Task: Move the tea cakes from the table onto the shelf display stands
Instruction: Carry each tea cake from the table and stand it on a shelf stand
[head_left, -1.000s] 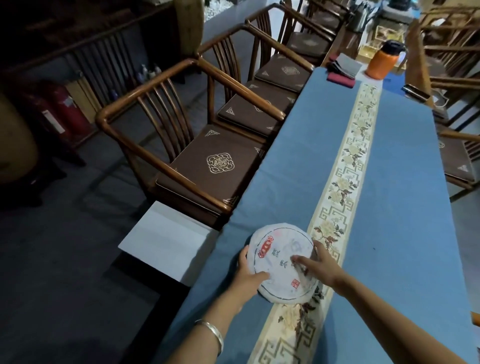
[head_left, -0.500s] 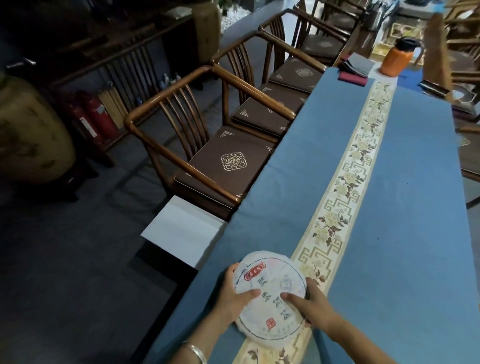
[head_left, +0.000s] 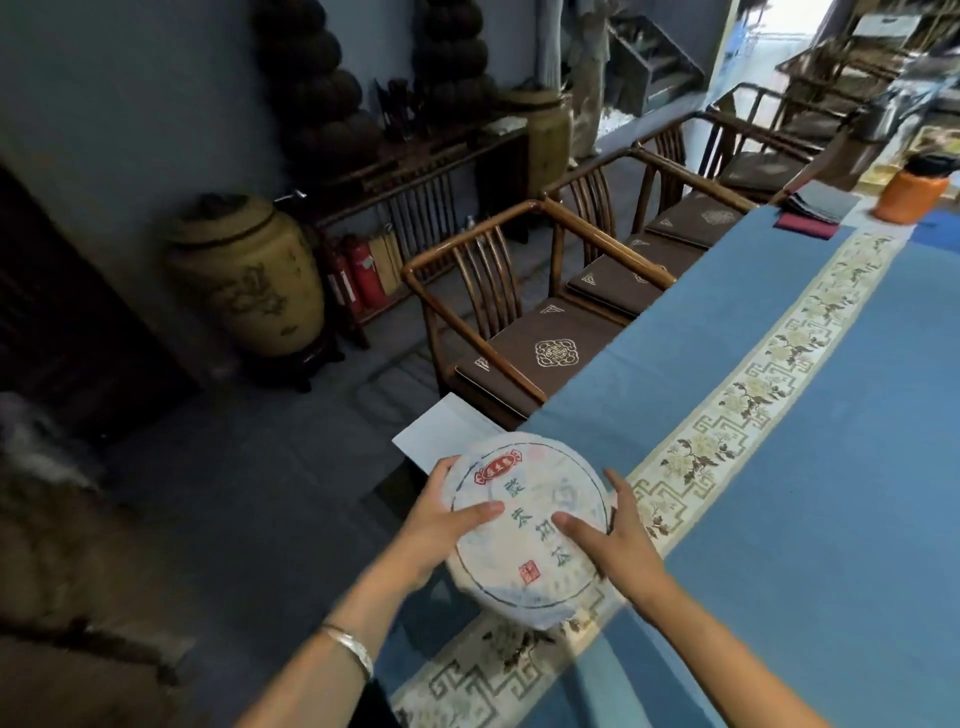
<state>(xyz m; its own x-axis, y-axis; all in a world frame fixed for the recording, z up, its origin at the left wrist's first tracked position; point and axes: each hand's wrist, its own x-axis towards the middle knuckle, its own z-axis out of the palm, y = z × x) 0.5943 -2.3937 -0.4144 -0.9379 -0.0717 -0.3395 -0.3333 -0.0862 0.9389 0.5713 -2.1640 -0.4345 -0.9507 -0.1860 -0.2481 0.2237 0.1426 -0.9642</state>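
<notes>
Holding the tea cake (head_left: 530, 525) from both sides, the left hand (head_left: 436, 525) and the right hand (head_left: 618, 540) form a two-handed grip on the paper-wrapped disc. Left thumb lies across the printed top face; left fingers curl round the near-left rim. Right thumb rests on the top face near the centre; right fingers wrap the right rim. Both hands are grasping the disc. The tea cake sits tilted, printed face toward the camera, at the near left edge of the desk (head_left: 831, 467); whether its underside touches the blue cloth cannot be told. A patterned runner (head_left: 748, 395) passes lengthwise along the desk, just beside the disc. A bracelet (head_left: 353, 647) circles the left wrist. Wooden chairs (head_left: 519, 332) line the left side of the desk. An orange flask (head_left: 911, 195) stands at the far end.
</notes>
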